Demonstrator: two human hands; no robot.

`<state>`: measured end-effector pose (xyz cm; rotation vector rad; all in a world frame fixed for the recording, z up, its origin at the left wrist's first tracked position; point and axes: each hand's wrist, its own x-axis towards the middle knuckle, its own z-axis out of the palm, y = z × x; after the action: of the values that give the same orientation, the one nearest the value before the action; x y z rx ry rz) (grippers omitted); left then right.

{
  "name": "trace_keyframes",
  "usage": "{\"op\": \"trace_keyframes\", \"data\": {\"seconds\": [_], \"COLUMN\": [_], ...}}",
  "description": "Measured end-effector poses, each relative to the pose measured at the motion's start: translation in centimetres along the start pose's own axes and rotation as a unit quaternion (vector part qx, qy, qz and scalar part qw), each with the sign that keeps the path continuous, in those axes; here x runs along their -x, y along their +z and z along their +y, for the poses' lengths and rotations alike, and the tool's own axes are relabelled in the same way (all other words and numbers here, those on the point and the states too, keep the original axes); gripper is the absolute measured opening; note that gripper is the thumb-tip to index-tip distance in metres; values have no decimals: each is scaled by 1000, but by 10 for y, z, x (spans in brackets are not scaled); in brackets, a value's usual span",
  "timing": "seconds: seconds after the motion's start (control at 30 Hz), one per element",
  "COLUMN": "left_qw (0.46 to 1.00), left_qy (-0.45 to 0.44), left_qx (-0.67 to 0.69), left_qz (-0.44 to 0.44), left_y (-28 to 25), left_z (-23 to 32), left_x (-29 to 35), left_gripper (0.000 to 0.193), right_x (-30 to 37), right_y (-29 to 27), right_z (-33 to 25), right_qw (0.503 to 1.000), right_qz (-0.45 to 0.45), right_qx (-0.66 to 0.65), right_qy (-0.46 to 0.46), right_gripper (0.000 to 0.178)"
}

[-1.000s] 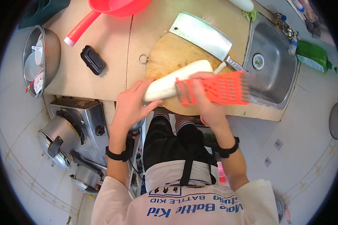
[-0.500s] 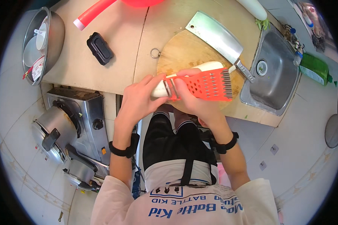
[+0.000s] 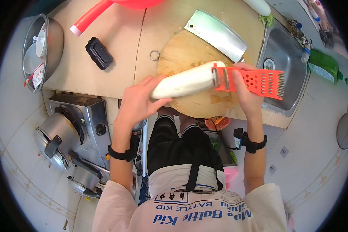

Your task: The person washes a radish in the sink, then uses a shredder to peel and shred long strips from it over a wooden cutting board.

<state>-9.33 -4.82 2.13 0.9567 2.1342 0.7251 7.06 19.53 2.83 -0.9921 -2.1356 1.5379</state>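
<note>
My left hand (image 3: 138, 99) is closed round the near-left end of a thick white radish (image 3: 181, 82), which slants over a round wooden cutting board (image 3: 205, 104). In my right hand (image 3: 248, 91) is a flat red multi-blade grater (image 3: 259, 82) with holes, rows of slots and a toothed end. The grater's bladed left end lies against the radish's right end. Behind the radish, a cleaver (image 3: 217, 34) rests on the board's far edge, its handle mostly hidden by my right hand and the grater.
A steel sink (image 3: 282, 58) is set in the counter at right, with a green bottle (image 3: 323, 65) beyond it. Another white radish (image 3: 258, 7) lies far right. At left are a black case (image 3: 99, 53), a metal basin (image 3: 57, 44) with bowls, a red-handled vessel (image 3: 92, 16) and a stove (image 3: 87, 116) with pots.
My right hand has slid the grater rightward along the radish to its right end, baring most of its surface. My left hand has stayed on the radish's left end.
</note>
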Motion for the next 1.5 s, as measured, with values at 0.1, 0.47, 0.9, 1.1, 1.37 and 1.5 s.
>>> {"op": "trace_keyframes", "data": {"seconds": [0.1, 0.47, 0.9, 1.1, 1.37, 1.5], "left_qw": [1000, 998, 996, 998, 997, 998], "left_qy": [9, 46, 26, 17, 18, 49], "left_qx": [-7, -32, -79, -58, -60, -50], "left_qz": [4, -10, -35, -36, -34, 7], "left_y": [1, -6, -9, -11, -7, -4], "left_z": [-2, 3, 8, 10, 8, 4], "left_x": [-2, -11, -12, -10, -11, -9], "left_gripper": [56, 55, 62, 61, 60, 58], "right_x": [2, 42, 38, 60, 50, 43], "right_y": [-14, -52, -5, -47, -24, -12], "right_z": [10, 11, 4, 41, 15, 26], "right_qw": [999, 997, 942, 973, 976, 985], "right_qz": [45, 58, -248, -148, -144, -157], "right_qx": [9, -40, 153, 155, 120, 31], "right_qy": [9, 11, -168, -80, -106, -67], "right_gripper": [11, 30, 53, 56, 61, 46]}}
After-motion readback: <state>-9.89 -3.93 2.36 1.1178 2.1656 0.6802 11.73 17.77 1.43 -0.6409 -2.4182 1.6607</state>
